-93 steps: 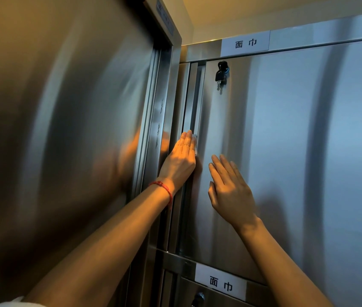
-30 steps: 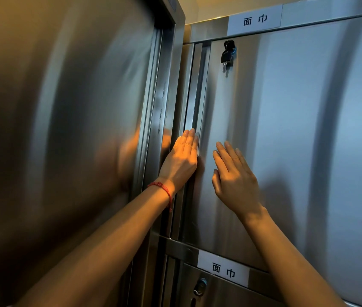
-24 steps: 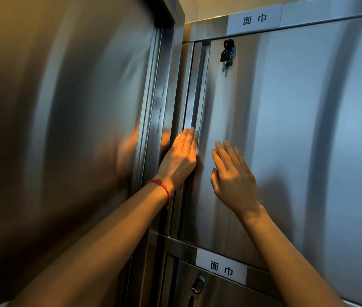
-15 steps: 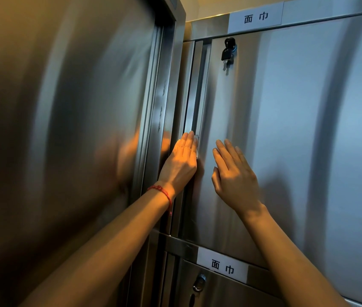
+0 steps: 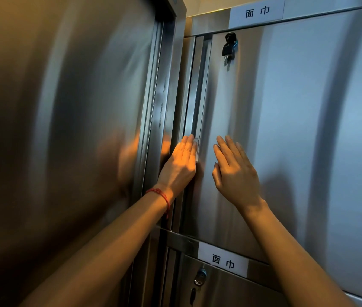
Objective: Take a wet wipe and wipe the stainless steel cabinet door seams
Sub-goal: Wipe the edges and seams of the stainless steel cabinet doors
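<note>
A broad brushed stainless steel panel [image 5: 64, 140] fills the left of the view, and beside it stands the tall stainless steel cabinet door [image 5: 297, 129], marked above by a white rectangular label with black characters [image 5: 256, 11]. Between them runs the narrow vertical door seam [image 5: 196, 89]. The right hand [image 5: 234, 171] lies flat on the door face just right of the seam, fingers straight, its grip released and grasping nothing. The left hand [image 5: 182, 163], with a thin red cord bracelet [image 5: 159, 193] at the wrist, has straight fingers pressing a small pale wet wipe [image 5: 196, 149] against the seam; only a sliver of the wipe shows at the fingertips. A black key in the door lock [image 5: 228, 48] hangs above. The wipe could probably slip from under the flat fingers, since nothing pinches it, or ride over the seam's recess and leave dirt behind. A higher stroke might also knock the key.
</note>
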